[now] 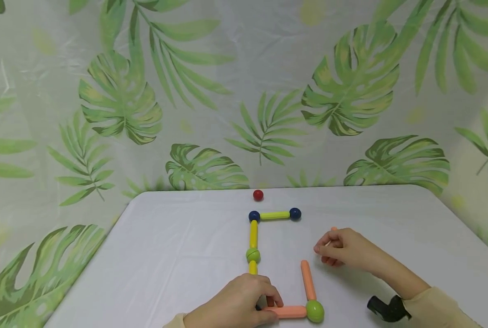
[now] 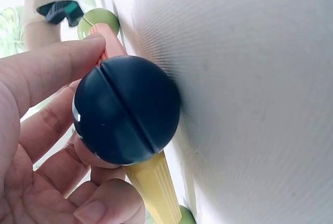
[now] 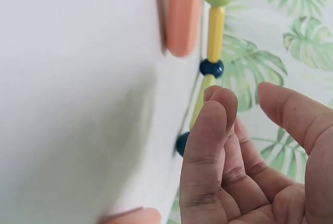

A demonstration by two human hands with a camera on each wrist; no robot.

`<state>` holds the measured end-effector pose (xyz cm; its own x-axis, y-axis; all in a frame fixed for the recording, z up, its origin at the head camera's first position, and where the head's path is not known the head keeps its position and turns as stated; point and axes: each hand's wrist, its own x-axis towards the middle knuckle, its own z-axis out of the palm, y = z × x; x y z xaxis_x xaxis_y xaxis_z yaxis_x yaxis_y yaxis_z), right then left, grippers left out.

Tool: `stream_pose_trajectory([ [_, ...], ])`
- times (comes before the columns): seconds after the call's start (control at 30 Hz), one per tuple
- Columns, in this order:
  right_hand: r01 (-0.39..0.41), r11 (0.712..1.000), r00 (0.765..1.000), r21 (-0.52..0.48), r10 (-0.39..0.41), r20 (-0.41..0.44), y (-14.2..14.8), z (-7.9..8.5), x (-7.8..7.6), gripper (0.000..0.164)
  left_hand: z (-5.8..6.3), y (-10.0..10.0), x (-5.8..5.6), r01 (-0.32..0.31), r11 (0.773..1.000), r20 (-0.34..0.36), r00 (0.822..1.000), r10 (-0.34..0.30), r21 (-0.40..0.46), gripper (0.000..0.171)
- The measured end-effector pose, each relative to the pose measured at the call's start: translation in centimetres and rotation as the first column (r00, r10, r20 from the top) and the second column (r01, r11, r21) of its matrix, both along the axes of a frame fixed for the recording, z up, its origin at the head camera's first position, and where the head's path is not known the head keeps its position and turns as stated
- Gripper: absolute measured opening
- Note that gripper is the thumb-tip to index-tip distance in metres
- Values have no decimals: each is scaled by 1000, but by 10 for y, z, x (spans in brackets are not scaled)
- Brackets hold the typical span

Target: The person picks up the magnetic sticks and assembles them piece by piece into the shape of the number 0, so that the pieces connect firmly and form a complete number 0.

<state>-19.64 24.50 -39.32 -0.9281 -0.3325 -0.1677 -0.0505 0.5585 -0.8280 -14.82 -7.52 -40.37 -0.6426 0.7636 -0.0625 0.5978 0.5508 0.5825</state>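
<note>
My left hand [image 1: 244, 298] pinches a salmon-coloured magnetic rod [image 1: 289, 312] with thumb and fingers, beside a dark blue ball [image 2: 127, 109]. A yellow rod [image 2: 156, 187] meets that ball. At the held rod's other end sits a green ball [image 1: 315, 311], from which a second salmon rod [image 1: 308, 280] points away from me. My right hand [image 1: 346, 248] is above the table right of that rod, thumb apart from the fingers and nothing between them. Just beyond it, a third salmon rod [image 3: 135, 217] shows only its end.
On the far side, yellow rods [image 1: 254, 234], a green ball [image 1: 253, 255] and dark blue balls [image 1: 295, 213] join in a line that bends right along a yellow-green rod [image 1: 274, 215]. A loose red ball [image 1: 258, 195] lies near the table's back edge. Leaf-patterned cloth hangs behind.
</note>
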Motion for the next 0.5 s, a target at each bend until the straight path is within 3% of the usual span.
stream_pose_trajectory([
  [0.27,18,999,998,48,-15,-56,-8,24,-37,33,-1,1,-1,-29,1000,39,999,29,-2,10],
  [0.5,2,996,992,89,9,-122,-26,32,-83,37,-4,1,-1,-16,1000,31,999,15,25,10],
])
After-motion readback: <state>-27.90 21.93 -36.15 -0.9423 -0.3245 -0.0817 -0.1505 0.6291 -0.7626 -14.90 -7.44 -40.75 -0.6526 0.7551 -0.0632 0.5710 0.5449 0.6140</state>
